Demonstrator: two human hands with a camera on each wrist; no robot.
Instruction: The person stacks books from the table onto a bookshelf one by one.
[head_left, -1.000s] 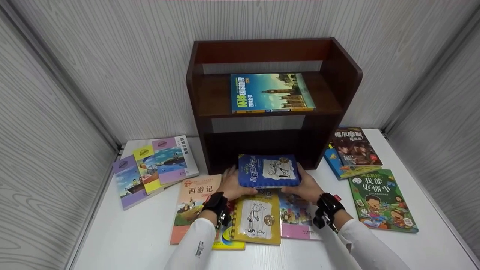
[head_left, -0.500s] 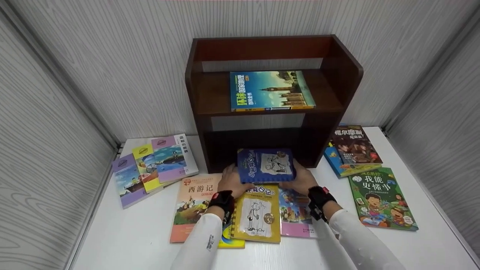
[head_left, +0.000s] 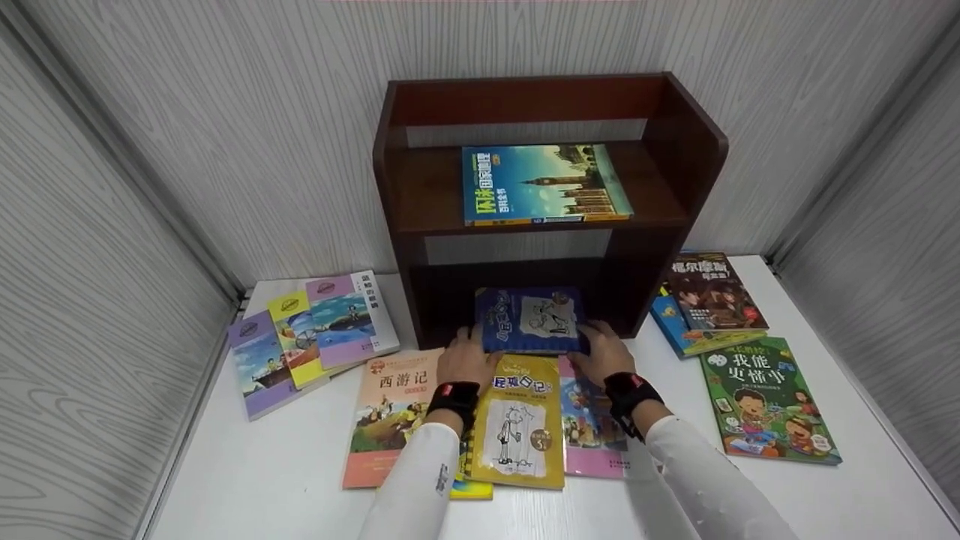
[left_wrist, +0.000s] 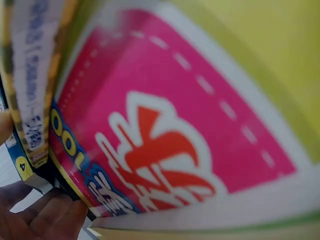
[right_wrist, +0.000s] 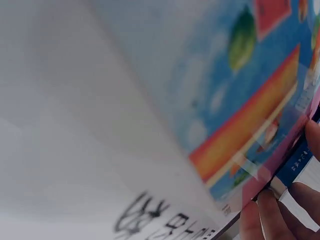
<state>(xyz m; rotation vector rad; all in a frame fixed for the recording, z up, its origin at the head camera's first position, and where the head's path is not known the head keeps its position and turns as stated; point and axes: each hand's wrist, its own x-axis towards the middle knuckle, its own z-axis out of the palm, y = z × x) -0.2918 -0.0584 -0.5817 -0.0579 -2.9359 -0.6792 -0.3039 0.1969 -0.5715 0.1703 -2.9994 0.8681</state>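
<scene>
A blue book (head_left: 529,319) with a cartoon drawing on its cover lies flat at the mouth of the dark bookshelf's (head_left: 401,247) lower compartment. My left hand (head_left: 466,360) holds its left end, thumb toward the near edge. At its right end my right hand (head_left: 602,354) holds it the same way. Curled fingers (left_wrist: 50,215) show beside the blue book's edge in the left wrist view, and fingers (right_wrist: 267,215) show below its corner in the right wrist view. A yellow book (head_left: 517,427) with a cartoon figure lies just in front, between the forearms.
Under and beside the yellow book lie an orange-pink book (head_left: 394,420) and a pink-edged book (head_left: 596,450). Fanned books (head_left: 307,337) lie at left. A brown book (head_left: 716,292) and a green book (head_left: 772,405) lie at right. A blue landmark-cover book (head_left: 544,184) rests on the upper shelf.
Both hands have moved the blue book away from me and lower, into the shelf's lower opening. More of the yellow book's cover now shows.
</scene>
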